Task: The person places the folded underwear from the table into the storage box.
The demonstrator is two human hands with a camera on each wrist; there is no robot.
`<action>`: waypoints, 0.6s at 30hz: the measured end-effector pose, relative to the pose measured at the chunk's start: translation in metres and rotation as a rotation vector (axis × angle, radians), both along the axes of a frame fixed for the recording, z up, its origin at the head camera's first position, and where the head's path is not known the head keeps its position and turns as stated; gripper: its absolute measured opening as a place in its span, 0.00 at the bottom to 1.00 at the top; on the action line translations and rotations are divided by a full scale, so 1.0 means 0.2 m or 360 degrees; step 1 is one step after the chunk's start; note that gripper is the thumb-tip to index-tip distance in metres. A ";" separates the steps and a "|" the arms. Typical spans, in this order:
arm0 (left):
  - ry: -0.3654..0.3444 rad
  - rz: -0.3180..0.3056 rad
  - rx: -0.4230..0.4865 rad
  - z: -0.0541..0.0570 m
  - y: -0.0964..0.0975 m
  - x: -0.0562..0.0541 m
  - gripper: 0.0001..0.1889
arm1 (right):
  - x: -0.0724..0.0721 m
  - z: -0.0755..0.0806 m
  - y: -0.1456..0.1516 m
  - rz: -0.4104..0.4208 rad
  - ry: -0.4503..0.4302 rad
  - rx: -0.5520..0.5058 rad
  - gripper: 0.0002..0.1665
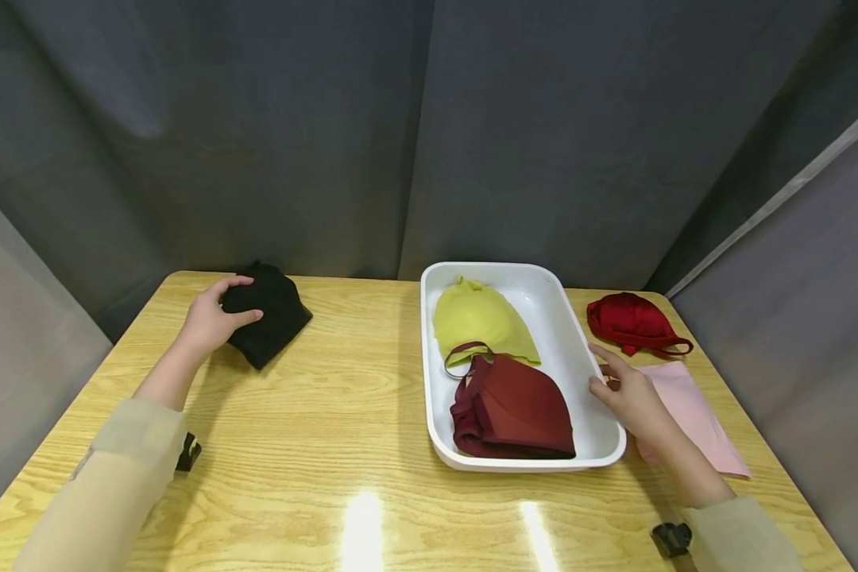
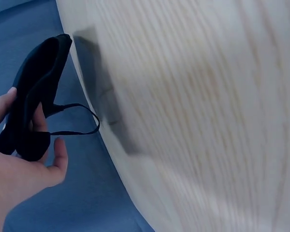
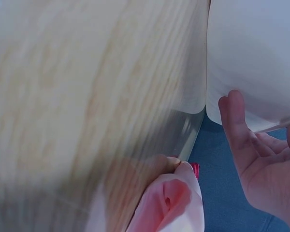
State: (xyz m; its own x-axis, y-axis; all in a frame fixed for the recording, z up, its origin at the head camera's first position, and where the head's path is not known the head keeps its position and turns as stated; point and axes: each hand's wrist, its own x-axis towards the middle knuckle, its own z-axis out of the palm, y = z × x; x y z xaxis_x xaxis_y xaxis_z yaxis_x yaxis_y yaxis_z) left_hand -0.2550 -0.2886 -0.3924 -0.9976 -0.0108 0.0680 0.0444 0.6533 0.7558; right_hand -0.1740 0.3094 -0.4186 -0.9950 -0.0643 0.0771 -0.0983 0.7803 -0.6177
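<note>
At the table's back left, my left hand (image 1: 210,318) holds a folded black bra (image 1: 275,314) between thumb and fingers. The left wrist view shows the black bra (image 2: 38,87) with a thin strap looping out beside the fingertips. On the other side, my right hand (image 1: 632,397) grips the right rim of a white plastic tub (image 1: 565,342). From the right wrist, its fingers (image 3: 237,130) lie against the tub's outer wall (image 3: 256,58). Inside the tub, a yellow-green bra (image 1: 482,322) lies behind a dark red bra (image 1: 522,405).
Right of the tub, a bright red bra (image 1: 632,319) lies at the table's back corner. A pink garment (image 1: 693,413) lies in front of it, partly behind my right forearm. Grey curtains (image 1: 293,143) stand along the back and sides of the wooden table (image 1: 314,413).
</note>
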 end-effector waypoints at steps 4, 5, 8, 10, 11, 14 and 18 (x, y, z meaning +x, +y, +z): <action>-0.0018 0.0028 0.0044 0.01 0.01 0.02 0.34 | 0.01 0.00 0.00 -0.0003 0.0010 0.0024 0.33; -0.0022 0.0035 0.0057 0.02 0.01 0.02 0.34 | 0.01 0.00 0.00 -0.0003 0.0011 0.0028 0.33; -0.0022 0.0057 0.0077 0.02 0.02 0.03 0.35 | 0.00 0.00 0.00 0.0001 0.0012 0.0025 0.33; -0.0018 0.0076 0.0088 0.03 0.02 0.03 0.35 | 0.00 -0.01 0.01 0.0002 0.0005 0.0022 0.33; -0.0015 0.0084 0.0092 0.04 0.03 0.04 0.35 | 0.00 -0.01 0.01 0.0002 0.0002 0.0018 0.33; -0.0002 0.0106 0.0100 0.05 0.04 0.05 0.35 | 0.00 -0.01 0.01 0.0002 -0.0007 0.0009 0.34; 0.0012 0.0132 0.0130 0.08 0.04 0.08 0.34 | -0.01 -0.01 0.01 0.0001 -0.0010 -0.0003 0.34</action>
